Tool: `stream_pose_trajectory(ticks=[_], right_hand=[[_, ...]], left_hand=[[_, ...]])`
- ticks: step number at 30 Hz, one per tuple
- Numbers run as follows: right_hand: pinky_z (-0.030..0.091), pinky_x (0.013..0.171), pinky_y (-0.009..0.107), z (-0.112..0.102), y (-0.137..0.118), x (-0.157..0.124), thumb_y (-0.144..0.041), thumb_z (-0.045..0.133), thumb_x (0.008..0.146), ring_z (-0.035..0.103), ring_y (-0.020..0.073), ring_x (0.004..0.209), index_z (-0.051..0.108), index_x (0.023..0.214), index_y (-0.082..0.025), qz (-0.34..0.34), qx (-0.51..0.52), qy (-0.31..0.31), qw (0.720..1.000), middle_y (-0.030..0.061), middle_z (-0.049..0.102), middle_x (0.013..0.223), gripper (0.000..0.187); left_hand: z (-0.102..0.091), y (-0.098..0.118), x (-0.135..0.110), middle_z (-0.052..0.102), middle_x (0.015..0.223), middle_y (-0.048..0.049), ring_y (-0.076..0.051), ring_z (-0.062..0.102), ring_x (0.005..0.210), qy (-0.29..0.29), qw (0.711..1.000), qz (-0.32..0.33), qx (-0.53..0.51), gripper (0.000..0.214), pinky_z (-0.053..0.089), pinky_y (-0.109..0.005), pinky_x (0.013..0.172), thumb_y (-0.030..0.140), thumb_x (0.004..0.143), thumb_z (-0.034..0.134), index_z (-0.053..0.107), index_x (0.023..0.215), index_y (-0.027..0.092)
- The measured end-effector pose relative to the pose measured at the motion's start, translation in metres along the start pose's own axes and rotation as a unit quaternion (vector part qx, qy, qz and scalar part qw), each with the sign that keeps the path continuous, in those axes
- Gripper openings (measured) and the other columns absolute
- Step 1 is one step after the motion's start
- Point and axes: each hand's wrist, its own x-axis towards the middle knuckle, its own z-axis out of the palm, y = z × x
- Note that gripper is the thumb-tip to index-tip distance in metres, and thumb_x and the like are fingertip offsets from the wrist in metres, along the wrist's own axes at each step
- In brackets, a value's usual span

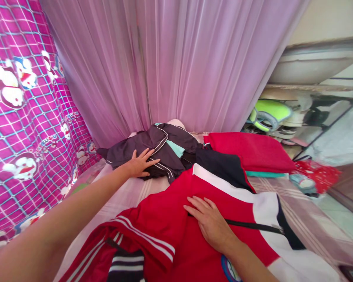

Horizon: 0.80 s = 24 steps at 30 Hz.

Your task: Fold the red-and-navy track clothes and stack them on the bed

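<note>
My left hand [139,162] rests with fingers spread on a dark grey garment [125,150] with white piping, heaped against the curtain. A light teal patch shows in that heap. Flat on a red jacket [176,203] lies my right hand [208,219], fingers stretched out. The jacket has white and black panels, a black zipper [253,224] and white-striped sleeve trim. One of its sleeves [147,235] is folded toward me at the lower left, with a black-and-white striped cuff [126,266]. A round blue-edged badge [230,270] shows partly under my right forearm.
A folded red cloth [250,150] lies at the back right of the plaid bed sheet [300,211]. Purple curtains [176,66] hang behind, and a pink cartoon-print curtain [23,117] on the left. Shelves [312,88] stand at right, near a red bag [319,174].
</note>
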Motion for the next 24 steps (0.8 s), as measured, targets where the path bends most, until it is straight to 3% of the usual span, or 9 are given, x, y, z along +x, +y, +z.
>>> stream_pose_trajectory(ticks=[3, 9, 14, 19, 22, 24], right_hand=[[0.037, 0.113, 0.052, 0.003, 0.001, -0.001, 0.003, 0.040, 0.080, 0.047, 0.0246, 0.139, 0.058, 0.140, -0.034, -0.007, 0.002, 0.015, 1.000, 0.0048, 0.051, 0.150, 0.072], [0.038, 0.112, 0.053, 0.006, 0.002, -0.003, 0.004, 0.040, 0.079, 0.047, 0.0253, 0.138, 0.057, 0.140, -0.034, -0.013, -0.006, 0.028, 1.000, 0.0051, 0.052, 0.150, 0.074], [0.037, 0.113, 0.054, 0.004, 0.002, -0.003, 0.002, 0.040, 0.083, 0.045, 0.0253, 0.140, 0.055, 0.142, -0.034, -0.012, 0.002, 0.019, 1.000, 0.0041, 0.050, 0.152, 0.071], [0.035, 0.113, 0.052, 0.005, 0.002, -0.003, -0.001, 0.044, 0.083, 0.045, 0.0250, 0.139, 0.056, 0.141, -0.033, -0.010, 0.007, 0.019, 1.000, 0.0053, 0.051, 0.151, 0.067], [0.038, 0.111, 0.050, 0.002, 0.001, 0.001, -0.004, 0.045, 0.087, 0.050, 0.0257, 0.134, 0.054, 0.143, -0.030, -0.012, 0.000, 0.042, 0.999, 0.0086, 0.056, 0.146, 0.062], [0.040, 0.106, 0.048, -0.005, -0.001, 0.007, -0.009, 0.049, 0.091, 0.055, 0.0262, 0.127, 0.053, 0.144, -0.030, -0.019, -0.016, 0.052, 0.998, 0.0112, 0.059, 0.141, 0.057]], left_hand=[[0.002, -0.005, 0.028, -0.001, 0.169, -0.0091, -0.046, 0.006, 0.151, 0.018, 1.000, -0.016, 0.001, 0.077, 0.015, -0.081, 0.107, 0.036, 0.088, 0.064, 0.025, 0.154, 0.045], [0.004, -0.014, 0.081, 0.000, 0.170, -0.0045, -0.045, 0.006, 0.151, 0.058, 0.992, -0.110, -0.015, 0.071, 0.024, -0.079, 0.106, 0.030, 0.090, 0.058, 0.029, 0.153, 0.046], [-0.003, -0.012, 0.105, 0.000, 0.170, -0.0057, -0.044, 0.006, 0.152, 0.053, 0.981, -0.179, -0.050, 0.070, 0.032, -0.077, 0.103, 0.028, 0.090, 0.057, 0.031, 0.153, 0.044], [-0.011, -0.002, 0.088, -0.003, 0.170, -0.0084, -0.044, 0.004, 0.152, 0.006, 0.985, -0.158, -0.064, 0.075, 0.031, -0.076, 0.105, 0.031, 0.087, 0.060, 0.028, 0.155, 0.038], [-0.010, 0.002, 0.053, 0.004, 0.169, -0.0107, -0.041, 0.007, 0.153, 0.010, 0.993, -0.094, -0.073, 0.080, 0.031, -0.070, 0.110, 0.037, 0.085, 0.063, 0.028, 0.156, 0.034], [-0.008, 0.006, 0.017, 0.010, 0.169, -0.0117, -0.039, 0.011, 0.153, 0.034, 0.992, -0.066, -0.098, 0.078, 0.028, -0.065, 0.114, 0.040, 0.085, 0.063, 0.031, 0.156, 0.031]])
